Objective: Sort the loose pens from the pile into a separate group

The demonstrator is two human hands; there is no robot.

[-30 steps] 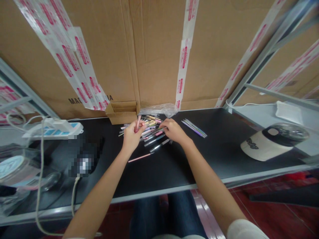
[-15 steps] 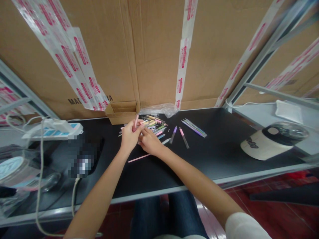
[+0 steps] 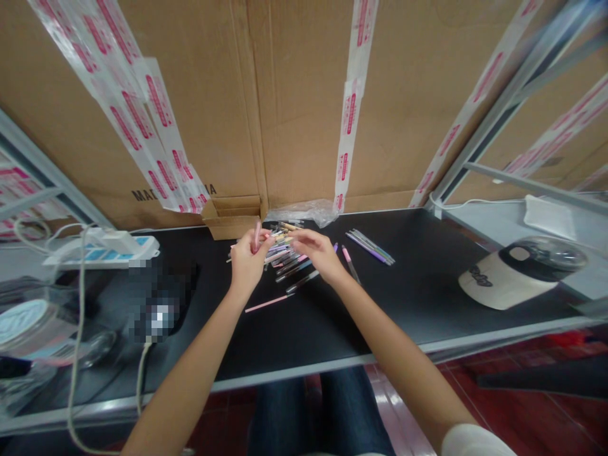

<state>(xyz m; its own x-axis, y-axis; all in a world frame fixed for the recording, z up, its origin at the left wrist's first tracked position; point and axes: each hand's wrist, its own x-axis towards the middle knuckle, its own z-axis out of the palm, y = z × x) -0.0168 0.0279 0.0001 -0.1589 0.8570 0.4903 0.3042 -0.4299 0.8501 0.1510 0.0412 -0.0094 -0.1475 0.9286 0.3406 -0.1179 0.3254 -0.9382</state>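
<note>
My left hand [image 3: 247, 258] is closed around a pink pen [image 3: 257, 235] that points up between thumb and fingers, left of a loose pile of pens [image 3: 284, 261] in many colours. Over the right side of that pile is my right hand [image 3: 317, 253], its fingers stretched out toward the left hand. I see nothing held in it, though the fingertips partly blend with the pens behind. A thin pink stick [image 3: 268, 304] lies in front of the pile. Beside my right wrist lies a pink-topped clear pen [image 3: 349, 261]; farther right is a neat row of pens [image 3: 370, 247].
Behind the pile stand a small open cardboard box [image 3: 232, 228] and crumpled clear plastic [image 3: 308, 210]. A power strip [image 3: 109, 249], cables and a plastic tub [image 3: 28, 323] occupy the left. At right sits a white and black rounded container [image 3: 503, 275].
My right hand has moved away from the left hand, rightward and up over the pile, its fingers opening out. The left hand stays nearly in place with the pink pen.
</note>
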